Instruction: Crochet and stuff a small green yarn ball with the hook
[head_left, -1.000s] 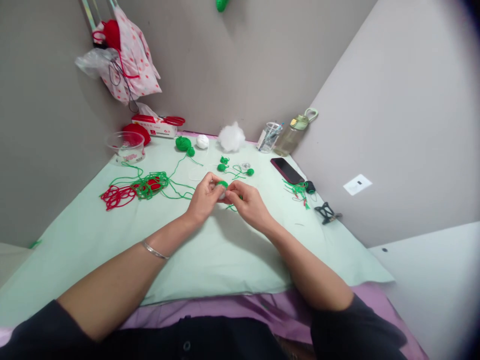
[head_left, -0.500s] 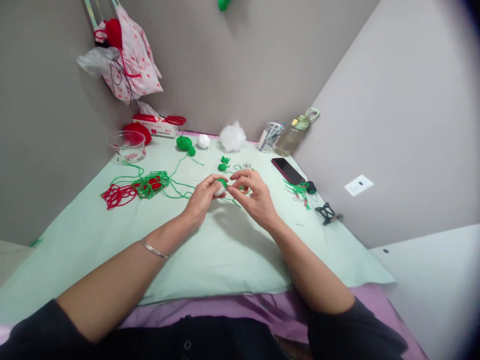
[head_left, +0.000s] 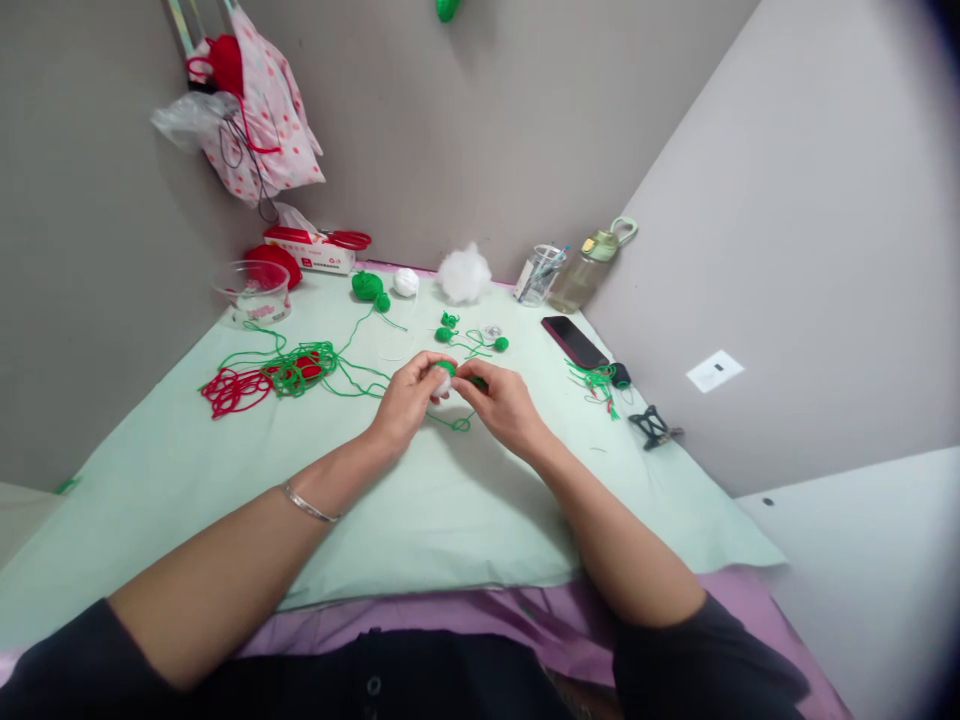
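One green-and-white piece (head_left: 446,368): middle of the frame, small and rounded, green side uppermost and white below; its long axis is too small and covered to tell.
Left hand (head_left: 403,407): grasping the piece between thumb and fingers, from its left and lower side; palm turned inward.
Right hand (head_left: 501,405): just right of the piece, thumb and fingers pinched together at its right edge; whether they grip an edge, a strand or something thin cannot be told. Both hands are near the piece, the left in clear contact.
Green strand (head_left: 459,425): thin, looped on the cloth just below the hands.
Small green balls (head_left: 443,335): just above the hands, rounded, with yarn ends beside them.
Tangled yarn (head_left: 307,370): left of centre, loose green loops over matte red ones.
Wound balls: upper middle, a green ball (head_left: 367,287) beside a smooth-looking white ball (head_left: 406,283).
White fluff (head_left: 464,276): upper middle, airy, soft-edged, shapeless.
Phone (head_left: 575,342): right of centre, flat, dark and glossy, lying aslant.
Bottle (head_left: 582,275): upper right of centre, translucent, with a looped green handle.
Cloth (head_left: 420,520): pale green, smooth, lightly creased, under the yarn and the forearms.
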